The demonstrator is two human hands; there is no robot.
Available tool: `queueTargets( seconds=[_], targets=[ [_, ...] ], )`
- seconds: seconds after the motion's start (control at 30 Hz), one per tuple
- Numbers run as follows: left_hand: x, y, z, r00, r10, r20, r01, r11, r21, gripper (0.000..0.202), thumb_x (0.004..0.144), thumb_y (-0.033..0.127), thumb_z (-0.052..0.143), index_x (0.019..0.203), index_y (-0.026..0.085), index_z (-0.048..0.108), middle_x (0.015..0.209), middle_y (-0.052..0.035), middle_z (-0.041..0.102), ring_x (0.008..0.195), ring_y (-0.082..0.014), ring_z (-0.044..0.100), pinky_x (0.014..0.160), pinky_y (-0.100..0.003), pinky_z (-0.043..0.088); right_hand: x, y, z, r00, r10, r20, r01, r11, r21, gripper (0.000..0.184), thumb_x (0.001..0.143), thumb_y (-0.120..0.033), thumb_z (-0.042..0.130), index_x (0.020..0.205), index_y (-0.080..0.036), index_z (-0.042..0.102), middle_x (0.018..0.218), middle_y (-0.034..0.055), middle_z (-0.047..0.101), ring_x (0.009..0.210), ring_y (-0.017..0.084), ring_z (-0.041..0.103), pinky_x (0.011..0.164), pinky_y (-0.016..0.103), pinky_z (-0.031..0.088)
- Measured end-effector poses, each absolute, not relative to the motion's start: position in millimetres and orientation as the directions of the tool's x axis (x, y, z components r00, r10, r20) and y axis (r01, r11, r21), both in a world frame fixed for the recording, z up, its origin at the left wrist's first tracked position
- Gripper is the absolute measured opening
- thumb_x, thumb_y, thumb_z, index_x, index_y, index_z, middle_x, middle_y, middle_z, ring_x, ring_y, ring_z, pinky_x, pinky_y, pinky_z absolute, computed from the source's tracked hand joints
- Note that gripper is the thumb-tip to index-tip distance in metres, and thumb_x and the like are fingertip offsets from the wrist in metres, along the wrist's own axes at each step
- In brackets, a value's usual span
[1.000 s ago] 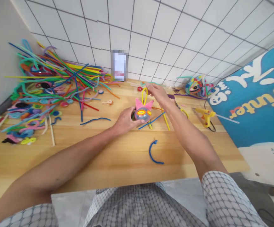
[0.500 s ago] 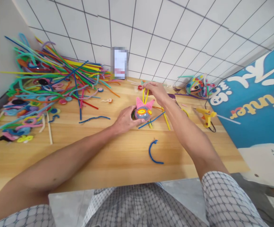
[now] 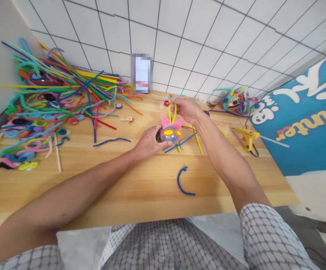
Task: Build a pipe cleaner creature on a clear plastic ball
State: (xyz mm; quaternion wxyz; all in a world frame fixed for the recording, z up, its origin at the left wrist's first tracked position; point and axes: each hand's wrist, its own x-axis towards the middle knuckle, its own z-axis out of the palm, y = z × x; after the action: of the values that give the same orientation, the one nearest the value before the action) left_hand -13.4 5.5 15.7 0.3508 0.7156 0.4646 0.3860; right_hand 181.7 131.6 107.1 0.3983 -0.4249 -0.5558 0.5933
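Note:
A small grey craft figure (image 3: 170, 133) with pink ears and yellow-orange eyes stands on the wooden table (image 3: 140, 187). My left hand (image 3: 148, 142) is closed round its left side and steadies it. My right hand (image 3: 186, 108) pinches the top of a yellow pipe-cleaner loop (image 3: 171, 112) that rises from between the figure's ears. A blue pipe cleaner (image 3: 180, 143) and a yellow one (image 3: 198, 140) lie just right of the figure.
A big heap of coloured pipe cleaners (image 3: 62, 93) fills the table's back left. A curved blue pipe cleaner (image 3: 183, 182) lies near the front. A yellow glue gun (image 3: 246, 137) and a finished colourful craft (image 3: 237, 101) sit at the right. A blue banner (image 3: 306, 123) leans there.
My right hand has drawn back from a reach over the far table and closed on the top of the yellow loop. The left hand and the figure have stayed put.

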Motion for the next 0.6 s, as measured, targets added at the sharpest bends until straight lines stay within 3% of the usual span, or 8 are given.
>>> queueTargets(
  seconds=[0.3, 0.47, 0.6],
  targets=[
    [-13.4, 5.0, 16.3, 0.255, 0.941, 0.223, 0.413, -0.314, 0.855, 0.063, 0.086, 0.057, 0.091, 0.132, 0.019, 0.073, 0.129, -0.0138, 0.083, 0.110, -0.0332, 0.077, 0.096, -0.047, 0.061, 183.6, 126.6, 109.0, -0.338, 0.936, -0.098, -0.041, -0.118, -0.992, 0.023, 0.084, -0.026, 0.100, 0.084, -0.018, 0.078, 0.075, -0.0018, 0.072, 0.070, 0.012, 0.065, 0.073, 0.026, 0.054],
    [-12.4, 3.1, 20.9, 0.251, 0.947, 0.201, 0.382, -0.288, 0.878, 0.063, 0.083, 0.054, 0.092, 0.132, 0.020, 0.073, 0.133, -0.0132, 0.083, 0.116, -0.0343, 0.078, 0.104, -0.049, 0.063, 188.2, 122.2, 110.8, -0.329, 0.941, -0.076, -0.027, -0.090, -0.996, 0.028, 0.085, -0.036, 0.101, 0.089, -0.020, 0.079, 0.083, -0.0006, 0.078, 0.077, 0.013, 0.070, 0.078, 0.027, 0.056],
    [-14.1, -0.1, 21.2, 0.244, 0.951, 0.188, 0.227, -0.244, 0.943, 0.068, 0.085, 0.057, 0.089, 0.139, 0.020, 0.070, 0.145, -0.0151, 0.081, 0.131, -0.0346, 0.077, 0.115, -0.049, 0.060, 193.8, 111.7, 107.4, -0.256, 0.967, 0.003, -0.025, -0.004, -1.000, 0.029, 0.086, -0.044, 0.097, 0.092, -0.023, 0.078, 0.089, -0.0010, 0.079, 0.080, 0.014, 0.070, 0.080, 0.027, 0.055]
  ],
)
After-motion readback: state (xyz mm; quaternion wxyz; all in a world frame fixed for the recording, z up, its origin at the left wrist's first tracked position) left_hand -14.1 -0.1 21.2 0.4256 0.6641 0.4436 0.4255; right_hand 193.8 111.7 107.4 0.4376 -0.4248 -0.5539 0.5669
